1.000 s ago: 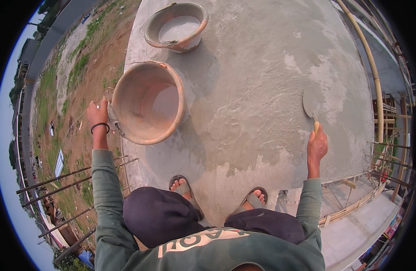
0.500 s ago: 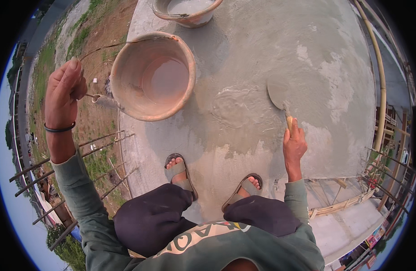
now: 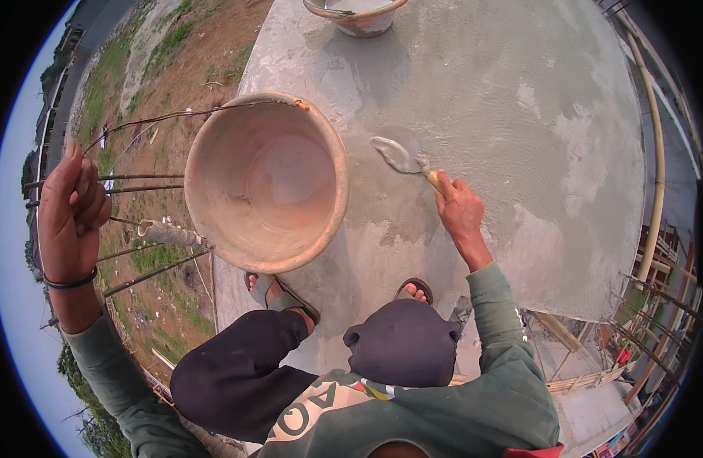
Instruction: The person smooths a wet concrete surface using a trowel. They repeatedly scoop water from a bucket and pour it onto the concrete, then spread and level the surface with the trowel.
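Note:
At the far left, my left hand [image 3: 73, 214] is closed round the thin wire handle [image 3: 164, 118] of a clay-coloured bucket [image 3: 212, 179]. The bucket tilts so that its mouth faces me, showing a thin greyish layer at its bottom. A pale tube-shaped grip [image 3: 168, 233] sticks out from its lower left side. My right hand [image 3: 460, 215] grips the wooden handle of a trowel [image 3: 395, 155], whose rounded blade carries wet grey mortar. The blade lies at or just above the wet concrete surface [image 3: 481, 114], right of the bucket.
Another bucket [image 3: 366, 24] with grey contents stands at the far edge of view. Steel bars [image 3: 149, 187] jut out past the slab's left edge, over lower grassy ground [image 3: 168, 49]. A bamboo pole [image 3: 655, 153] runs along the right side. My sandalled feet [image 3: 416, 290] are on the slab.
The trowel has swept left toward the bucket, and the mound of wet mortar there now looks spread out. My left hand and the hanging bucket have come nearer to me. The view has shifted.

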